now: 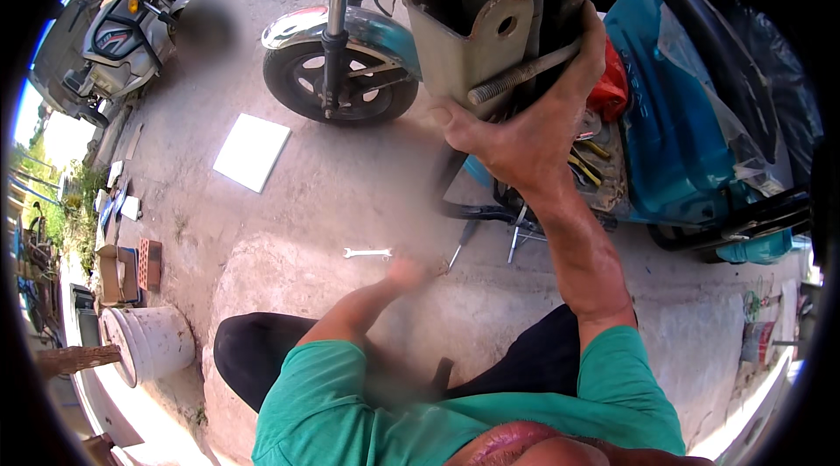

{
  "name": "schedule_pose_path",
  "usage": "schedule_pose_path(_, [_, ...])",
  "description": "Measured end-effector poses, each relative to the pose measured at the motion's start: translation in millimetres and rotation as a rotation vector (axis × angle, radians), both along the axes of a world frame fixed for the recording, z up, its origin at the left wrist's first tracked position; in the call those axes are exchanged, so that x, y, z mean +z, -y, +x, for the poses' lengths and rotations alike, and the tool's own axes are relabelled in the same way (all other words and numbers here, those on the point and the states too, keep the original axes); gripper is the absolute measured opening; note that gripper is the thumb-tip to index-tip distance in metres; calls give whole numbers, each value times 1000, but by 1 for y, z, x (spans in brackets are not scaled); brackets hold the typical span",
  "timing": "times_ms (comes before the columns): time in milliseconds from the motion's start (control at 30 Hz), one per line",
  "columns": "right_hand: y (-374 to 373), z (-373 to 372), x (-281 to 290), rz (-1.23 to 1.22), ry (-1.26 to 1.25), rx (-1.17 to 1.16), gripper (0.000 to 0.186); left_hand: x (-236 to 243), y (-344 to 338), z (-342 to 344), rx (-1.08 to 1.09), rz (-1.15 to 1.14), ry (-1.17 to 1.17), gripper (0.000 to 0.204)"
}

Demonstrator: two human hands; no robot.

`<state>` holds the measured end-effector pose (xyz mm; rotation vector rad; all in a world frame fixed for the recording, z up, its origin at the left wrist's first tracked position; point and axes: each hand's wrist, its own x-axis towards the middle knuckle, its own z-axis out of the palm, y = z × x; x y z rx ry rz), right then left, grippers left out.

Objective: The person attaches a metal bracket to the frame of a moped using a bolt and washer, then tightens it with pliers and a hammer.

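My right hand (534, 138) is wrapped round a grey metal bracket (451, 55) on the motorbike frame, thumb at its lower left. A threaded bolt (507, 79) lies across the bracket beside that hand's fingers. My left hand (407, 273) is low in the middle, blurred by motion, near a combination wrench (367, 253) on the concrete and a screwdriver (462, 243); whether it holds anything is unclear. The front wheel (293, 90) is behind the bracket. Pliers (584, 167) and other tools lie beside a teal body panel (665, 160).
Another motorbike (122, 46) stands at upper left. A white square board (251, 152) lies on the concrete floor (297, 221). A brick (149, 265), a cardboard box (118, 278) and a white bucket (162, 348) are at left.
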<state>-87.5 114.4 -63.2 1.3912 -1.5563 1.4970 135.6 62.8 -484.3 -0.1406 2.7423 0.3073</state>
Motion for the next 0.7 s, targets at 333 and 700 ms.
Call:
schedule_pose_path(333, [-3, 1, 2, 31, -35, -49, 136, 35, -10, -16, 152, 268, 288, 42])
schedule_pose_path(700, [-4, 5, 2, 50, -32, -96, 137, 95, 162, -51, 342, 547, 5, 32])
